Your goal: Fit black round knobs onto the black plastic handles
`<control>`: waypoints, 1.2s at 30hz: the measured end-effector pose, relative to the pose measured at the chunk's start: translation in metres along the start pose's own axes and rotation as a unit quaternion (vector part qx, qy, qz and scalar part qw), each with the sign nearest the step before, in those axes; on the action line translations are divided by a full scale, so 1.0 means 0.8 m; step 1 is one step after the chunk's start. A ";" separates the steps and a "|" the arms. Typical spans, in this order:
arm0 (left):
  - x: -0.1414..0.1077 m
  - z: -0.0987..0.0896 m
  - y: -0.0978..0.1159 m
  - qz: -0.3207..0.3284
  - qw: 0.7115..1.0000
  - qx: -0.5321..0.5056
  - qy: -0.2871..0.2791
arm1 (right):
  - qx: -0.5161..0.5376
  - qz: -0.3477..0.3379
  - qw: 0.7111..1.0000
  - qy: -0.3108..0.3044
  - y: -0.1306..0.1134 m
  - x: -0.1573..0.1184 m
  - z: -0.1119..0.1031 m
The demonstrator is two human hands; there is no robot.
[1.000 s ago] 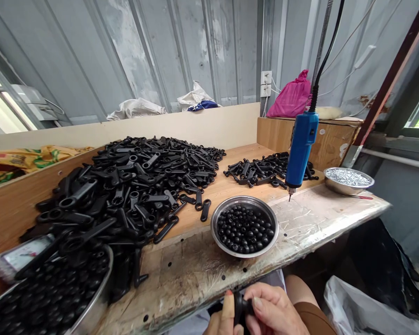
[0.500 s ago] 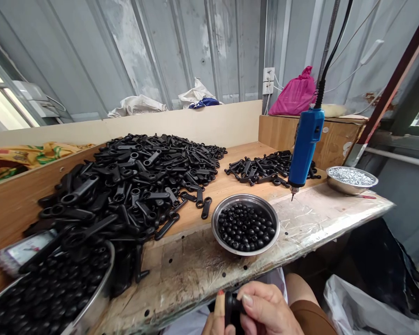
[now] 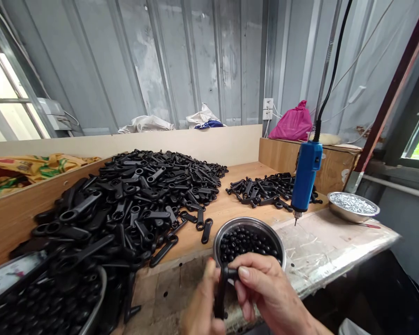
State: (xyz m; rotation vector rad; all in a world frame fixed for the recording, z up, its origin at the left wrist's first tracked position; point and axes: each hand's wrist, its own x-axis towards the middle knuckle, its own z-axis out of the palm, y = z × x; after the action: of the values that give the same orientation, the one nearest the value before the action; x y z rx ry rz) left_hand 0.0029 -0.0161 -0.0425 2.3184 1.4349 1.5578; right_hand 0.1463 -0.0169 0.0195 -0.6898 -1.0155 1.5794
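My left hand (image 3: 203,302), blurred, is closed round a black crank handle (image 3: 220,291) held upright at the table's front edge. With thumb and fingers my right hand (image 3: 265,284) pinches a small black knob (image 3: 232,273) at the handle's upper end. Both hands are in front of a steel bowl (image 3: 214,239) of round black knobs and overlap its near rim. A blue electric screwdriver (image 3: 304,179) hangs to the right of the bowl, tip down, touched by neither hand.
A large pile of black handles (image 3: 139,200) covers the left of the table. Behind the bowl lies a smaller pile (image 3: 265,188). A bowl of silver screws (image 3: 352,207) stands right, a basin of black knobs (image 3: 49,298) front left. A pink bag (image 3: 291,122) rests on a wooden box.
Both hands have risen from below the table's edge to the front of the knob bowl, with the handle and knob still held. The camera view has tilted up a little.
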 end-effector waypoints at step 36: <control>0.077 -0.040 -0.114 -0.151 0.847 0.480 -0.173 | -0.820 -0.014 0.558 -0.128 -0.070 0.129 -0.031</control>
State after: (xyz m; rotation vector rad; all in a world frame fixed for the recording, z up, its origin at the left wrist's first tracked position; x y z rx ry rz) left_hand -0.0765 0.0644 -0.0230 2.3217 2.6643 0.2652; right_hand 0.1676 0.0920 0.0653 -1.5965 -2.6593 0.1560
